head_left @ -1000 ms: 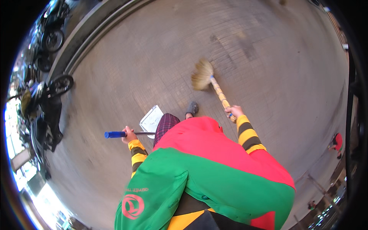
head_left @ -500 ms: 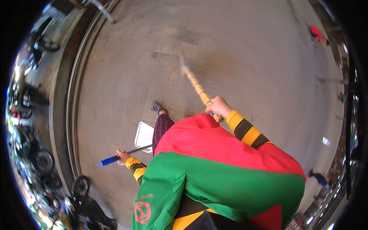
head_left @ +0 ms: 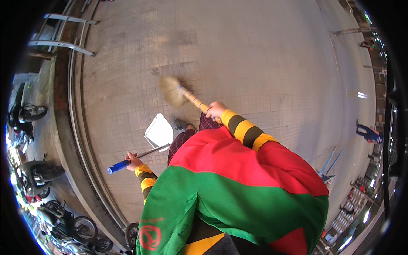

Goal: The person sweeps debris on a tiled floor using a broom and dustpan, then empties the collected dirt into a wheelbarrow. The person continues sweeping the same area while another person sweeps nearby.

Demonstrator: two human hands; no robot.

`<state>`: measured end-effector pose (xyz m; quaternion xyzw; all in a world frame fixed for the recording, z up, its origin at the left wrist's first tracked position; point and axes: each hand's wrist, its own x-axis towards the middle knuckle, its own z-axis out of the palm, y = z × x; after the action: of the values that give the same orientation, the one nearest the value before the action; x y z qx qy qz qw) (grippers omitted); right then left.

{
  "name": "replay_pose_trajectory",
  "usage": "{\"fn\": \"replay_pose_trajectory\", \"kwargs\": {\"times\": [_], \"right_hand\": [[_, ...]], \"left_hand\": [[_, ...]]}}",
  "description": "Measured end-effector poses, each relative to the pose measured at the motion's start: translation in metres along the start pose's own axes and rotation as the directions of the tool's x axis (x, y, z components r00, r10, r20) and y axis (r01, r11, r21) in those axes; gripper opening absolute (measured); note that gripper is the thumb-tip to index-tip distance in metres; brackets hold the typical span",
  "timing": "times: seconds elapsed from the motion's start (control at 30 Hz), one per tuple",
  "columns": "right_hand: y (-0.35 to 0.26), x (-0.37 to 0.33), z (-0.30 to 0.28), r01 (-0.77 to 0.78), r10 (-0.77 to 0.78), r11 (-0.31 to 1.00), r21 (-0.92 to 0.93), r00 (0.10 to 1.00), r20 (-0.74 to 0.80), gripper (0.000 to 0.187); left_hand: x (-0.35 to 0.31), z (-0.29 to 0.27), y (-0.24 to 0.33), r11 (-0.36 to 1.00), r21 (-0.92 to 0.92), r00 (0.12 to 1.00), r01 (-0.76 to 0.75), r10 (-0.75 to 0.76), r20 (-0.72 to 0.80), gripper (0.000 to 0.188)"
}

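My right hand [head_left: 216, 110] is closed around the handle of a straw broom [head_left: 195, 101]. The broom's fan-shaped head, blurred by motion, is over the tiled floor ahead of my feet and points to the far left. My left hand [head_left: 134, 161] grips the long handle of a white dustpan [head_left: 159, 132], just below its blue end grip [head_left: 118, 166]. The dustpan's pan is at floor level to the left of my shoe [head_left: 183, 125], with its wide edge facing away from me. A gap of floor separates the broom head from the pan.
A raised kerb [head_left: 63, 114] with metal rails runs along the left. Beyond it stand several parked motorbikes [head_left: 40, 172]. A metal ladder-like frame [head_left: 63, 44] juts in at the far left. Another person [head_left: 369, 132] is far to the right, near a blue-handled cart [head_left: 327, 176].
The broom head has swung left and nearer to the dustpan, and my right hand has moved left with it. The dustpan's pan now shows more fully beside my foot. My view has turned.
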<state>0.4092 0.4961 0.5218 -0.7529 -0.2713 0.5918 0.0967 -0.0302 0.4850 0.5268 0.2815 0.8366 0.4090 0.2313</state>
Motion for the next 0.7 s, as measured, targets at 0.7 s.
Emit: {"fn": "replay_pose_trajectory", "kwargs": {"times": [0.7], "right_hand": [[0.105,-0.246,-0.172,0.135,-0.006,0.917,0.374,0.945,-0.326,0.022]], "left_hand": [[-0.05,0.09,0.107,0.992,0.125,0.972,-0.001,-0.028,0.233,0.019]]}}
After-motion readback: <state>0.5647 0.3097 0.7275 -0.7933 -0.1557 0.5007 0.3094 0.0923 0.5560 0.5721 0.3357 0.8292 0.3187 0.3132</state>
